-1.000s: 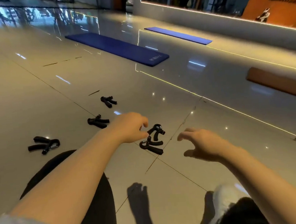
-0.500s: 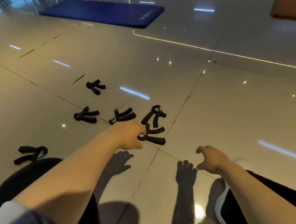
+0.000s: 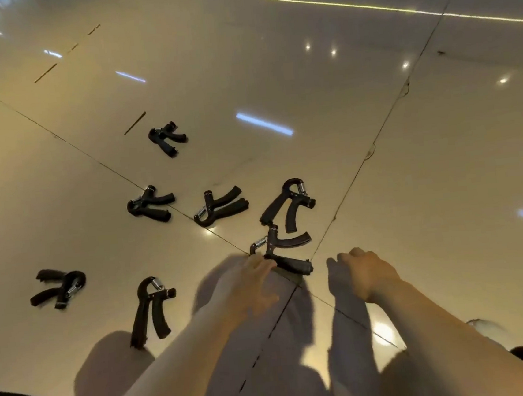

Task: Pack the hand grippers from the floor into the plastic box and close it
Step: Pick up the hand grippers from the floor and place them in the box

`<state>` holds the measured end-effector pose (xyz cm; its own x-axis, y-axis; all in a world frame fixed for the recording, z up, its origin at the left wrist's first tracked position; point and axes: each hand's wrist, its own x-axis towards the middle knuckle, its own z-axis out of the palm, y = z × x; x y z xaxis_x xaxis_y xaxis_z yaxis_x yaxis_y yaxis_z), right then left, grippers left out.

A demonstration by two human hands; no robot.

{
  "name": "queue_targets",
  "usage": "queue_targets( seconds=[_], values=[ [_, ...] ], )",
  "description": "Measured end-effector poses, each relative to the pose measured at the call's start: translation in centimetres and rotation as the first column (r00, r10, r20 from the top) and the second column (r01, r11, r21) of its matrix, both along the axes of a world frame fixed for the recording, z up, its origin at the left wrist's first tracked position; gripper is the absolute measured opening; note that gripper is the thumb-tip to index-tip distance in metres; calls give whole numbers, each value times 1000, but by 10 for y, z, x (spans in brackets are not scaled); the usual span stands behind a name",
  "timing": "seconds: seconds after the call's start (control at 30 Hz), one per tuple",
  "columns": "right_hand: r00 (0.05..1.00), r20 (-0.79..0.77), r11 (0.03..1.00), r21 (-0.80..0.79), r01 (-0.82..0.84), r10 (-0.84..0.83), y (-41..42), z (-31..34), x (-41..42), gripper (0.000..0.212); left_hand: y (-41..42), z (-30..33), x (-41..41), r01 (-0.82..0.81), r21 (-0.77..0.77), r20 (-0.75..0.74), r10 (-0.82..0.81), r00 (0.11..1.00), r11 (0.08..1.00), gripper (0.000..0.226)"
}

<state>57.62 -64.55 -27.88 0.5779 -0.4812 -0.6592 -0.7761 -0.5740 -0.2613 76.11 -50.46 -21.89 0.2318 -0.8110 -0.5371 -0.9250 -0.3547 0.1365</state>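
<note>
1. Head view: your left hand (image 3: 255,281) touches the nearest hand gripper (image 3: 283,251) on the floor (image 3: 380,186), its fingers at the hinge; whether they have closed on it I cannot tell.
2. That gripper's handles run rightward, toward your right hand (image 3: 368,272), which hovers loosely curled and holds nothing.
3. 6 other grippers lie beyond and left of it; bare floor lies to its right.
4. No plastic box is visible.

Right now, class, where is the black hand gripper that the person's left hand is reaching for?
In the head view, that black hand gripper lies on the glossy tiled floor at centre, where tile seams cross, at the left hand fingertips, just below another gripper.
</note>
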Motion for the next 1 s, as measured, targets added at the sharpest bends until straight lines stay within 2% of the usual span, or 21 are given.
queue_targets(
  seconds=[0.1, 0.2, 0.27, 0.37, 0.43, 0.5, 0.57, 0.7, 0.77, 0.8, 0.83, 0.9, 0.97, 1.0],
  values=[
    [998, 12, 997, -47, -64, 64, -20, -13, 26, 49, -24, -25, -7, -19, 40, -27, 21, 999, 999, 65],
    [987, 128, 995, -37, -96, 100, -39, -27, 70, 53, -42, -53, -11, -50, 66, -66, 54, 996, 997, 64],
    [964, 202, 979, -141, -148, 175, -57, -36, 96, 52, -53, -71, -11, -64, 33, -54, 66, 996, 997, 66],
    [866, 186, 838, -407, -363, 465, -93, -46, 118, 62, -63, -100, -10, -50, 55, -31, 52, 998, 997, 79],
    [773, 196, 745, -483, -460, 604, -114, -56, 129, 61, -65, -114, -11, -47, 105, -48, 52, 997, 993, 90],
    [715, 135, 682, -463, -566, 686, -129, -69, 137, 59, -65, -123, -14, -80, 95, -52, 85, 995, 992, 97],
    [698, 100, 673, -394, -627, 709, -138, -74, 140, 60, -62, -124, -18, -92, 54, -10, 93, 996, 994, 94],
    [758, 127, 735, -392, -554, 639, -127, -73, 147, 67, -37, -120, -24, -88, -34, 59, 90, 994, 996, 81],
    [801, 97, 755, -417, -506, 591, -112, -71, 152, 74, -22, -115, -28, -62, 32, 80, 60, 995, 998, 84],
    [807, 69, 736, -461, -496, 587, -105, -68, 155, 75, -13, -114, -31, -46, 69, 90, 39, 995, 997, 87],
    [791, 37, 691, -512, -510, 611, -98, -65, 158, 76, -3, -113, -33, -35, 90, 98, 26, 995, 995, 90],
    [690, -28, 568, -544, -618, 724, -86, -64, 166, 76, 16, -113, -35, -33, 111, 97, 23, 995, 993, 94],
    [600, -69, 512, -450, -732, 797, -77, -64, 174, 76, 30, -116, -34, -33, 107, 74, 25, 997, 994, 92],
    [594, -72, 521, -403, -752, 802, -73, -63, 177, 77, 35, -117, -34, -21, 98, 62, 15, 998, 995, 91]
  ],
)
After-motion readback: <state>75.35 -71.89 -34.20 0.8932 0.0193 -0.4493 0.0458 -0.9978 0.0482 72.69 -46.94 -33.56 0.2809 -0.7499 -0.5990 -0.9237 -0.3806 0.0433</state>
